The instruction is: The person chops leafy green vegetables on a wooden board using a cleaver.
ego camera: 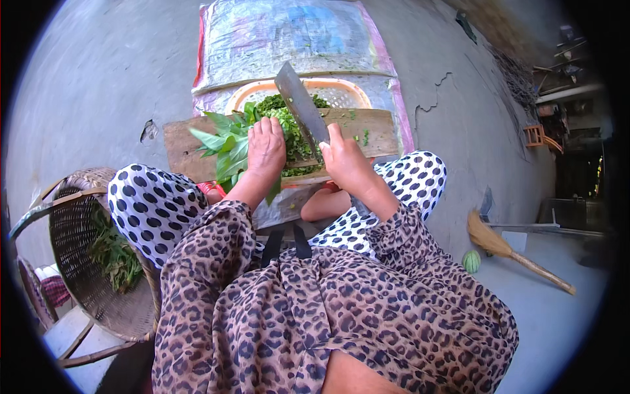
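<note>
My left hand (267,147) presses a bunch of leafy greens (229,143) down on a wooden board (189,147), its fingers closed over the stems. Just to the right, my right hand (347,160) grips a cleaver by its handle. The broad metal blade of the cleaver (301,101) points up and away, tilted to the left, its lower part beside the chopped greens (290,128). Behind the board, an orange-rimmed plastic basket (362,92) with holes holds more chopped greens. Small green bits lie on the board's right part.
A woven plastic sack (295,39) lies spread under the basket. At my left stands a wicker basket (74,251) with leafy greens (115,256) inside. On the floor to the right are a striped green round fruit or gourd (471,261) and a straw broom (492,239).
</note>
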Demonstrator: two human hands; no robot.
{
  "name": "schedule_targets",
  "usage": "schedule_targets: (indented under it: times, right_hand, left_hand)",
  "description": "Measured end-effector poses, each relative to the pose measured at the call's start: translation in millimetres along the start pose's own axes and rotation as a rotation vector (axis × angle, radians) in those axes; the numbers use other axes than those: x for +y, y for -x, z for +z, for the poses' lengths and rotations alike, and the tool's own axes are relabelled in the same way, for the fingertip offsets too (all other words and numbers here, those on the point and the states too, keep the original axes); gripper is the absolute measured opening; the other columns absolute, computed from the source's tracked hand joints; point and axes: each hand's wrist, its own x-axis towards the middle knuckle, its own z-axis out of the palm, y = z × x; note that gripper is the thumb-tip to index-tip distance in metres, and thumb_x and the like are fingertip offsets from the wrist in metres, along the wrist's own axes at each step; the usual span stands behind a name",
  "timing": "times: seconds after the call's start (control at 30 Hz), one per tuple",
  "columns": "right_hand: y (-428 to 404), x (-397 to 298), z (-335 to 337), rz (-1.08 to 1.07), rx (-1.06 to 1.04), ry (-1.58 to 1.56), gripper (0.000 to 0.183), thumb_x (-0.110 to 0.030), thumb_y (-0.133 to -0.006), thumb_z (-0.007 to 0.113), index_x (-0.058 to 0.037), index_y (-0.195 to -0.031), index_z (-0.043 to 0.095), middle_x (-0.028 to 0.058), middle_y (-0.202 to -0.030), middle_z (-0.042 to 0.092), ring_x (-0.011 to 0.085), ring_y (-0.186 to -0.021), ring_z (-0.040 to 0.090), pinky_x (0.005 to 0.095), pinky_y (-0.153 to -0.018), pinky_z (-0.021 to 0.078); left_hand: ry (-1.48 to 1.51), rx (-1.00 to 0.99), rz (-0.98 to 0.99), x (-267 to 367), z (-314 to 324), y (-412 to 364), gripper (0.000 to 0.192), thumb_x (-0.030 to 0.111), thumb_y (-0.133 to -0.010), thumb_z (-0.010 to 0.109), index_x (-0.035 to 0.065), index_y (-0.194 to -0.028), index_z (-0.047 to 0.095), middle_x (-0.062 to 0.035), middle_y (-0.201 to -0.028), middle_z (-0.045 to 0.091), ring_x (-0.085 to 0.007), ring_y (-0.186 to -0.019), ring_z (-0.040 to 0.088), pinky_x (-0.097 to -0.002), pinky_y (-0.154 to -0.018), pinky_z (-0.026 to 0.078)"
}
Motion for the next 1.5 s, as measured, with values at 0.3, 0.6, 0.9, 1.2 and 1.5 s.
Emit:
schedule_targets:
  times: [0.3,0.6,0.9,1.2,1.5]
  right_hand:
    - [19,-8,-2,-0.049,-0.145,0.095,0.030,-0.010,-0.090,0.053,0.0053,-0.112,0.038,0.0275,-0.059,0.056,0.0455,-0.059,0.060,0.0514,-0.050,0.0468]
    - [10,-14,-7,-0.079,-0.296,0.198,0.027,-0.001,-0.086,0.048,0.0120,-0.107,0.037,0.0277,-0.065,0.059,0.0447,-0.063,0.061,0.0496,-0.056,0.0485]
    - [-53,-2,39,-0.039,-0.290,0.183,0.022,0.006,-0.077,0.050,0.0119,-0.096,0.041,0.0323,-0.074,0.061,0.0447,-0.072,0.065,0.0479,-0.063,0.0529]
    - [-65,31,70,-0.048,-0.079,0.111,0.026,-0.006,-0.088,0.051,0.0107,-0.103,0.039,0.0295,-0.069,0.061,0.0464,-0.066,0.062,0.0526,-0.058,0.0495]
    - [-25,-16,-4,-0.057,-0.198,0.097,0.024,-0.010,-0.091,0.052,0.0060,-0.102,0.039,0.0291,-0.067,0.059,0.0468,-0.066,0.060,0.0522,-0.056,0.0470]
  left_hand:
    - [0.013,-0.085,-0.052,10,-12,2,0.049,0.006,-0.082,0.047,-0.0126,-0.127,0.043,-0.0285,-0.131,0.043,-0.0391,-0.118,0.045,-0.0455,-0.099,0.037]
    - [-0.080,-0.158,-0.007,8,-4,2,0.047,0.011,-0.083,0.049,-0.0111,-0.124,0.046,-0.0212,-0.116,0.049,-0.0324,-0.108,0.048,-0.0419,-0.094,0.040]
    - [-0.114,-0.174,0.005,9,-8,0,0.043,0.011,-0.082,0.051,-0.0095,-0.120,0.049,-0.0193,-0.115,0.050,-0.0300,-0.106,0.049,-0.0399,-0.093,0.039]
    - [-0.264,-0.304,-0.077,16,-32,5,0.064,0.019,-0.085,0.051,-0.0043,-0.142,0.031,-0.0244,-0.147,0.029,-0.0429,-0.136,0.027,-0.0653,-0.104,0.022]
    - [-0.441,-0.269,-0.040,6,-15,4,0.056,0.017,-0.084,0.051,-0.0036,-0.135,0.039,-0.0218,-0.121,0.048,-0.0369,-0.109,0.047,-0.0569,-0.080,0.042]
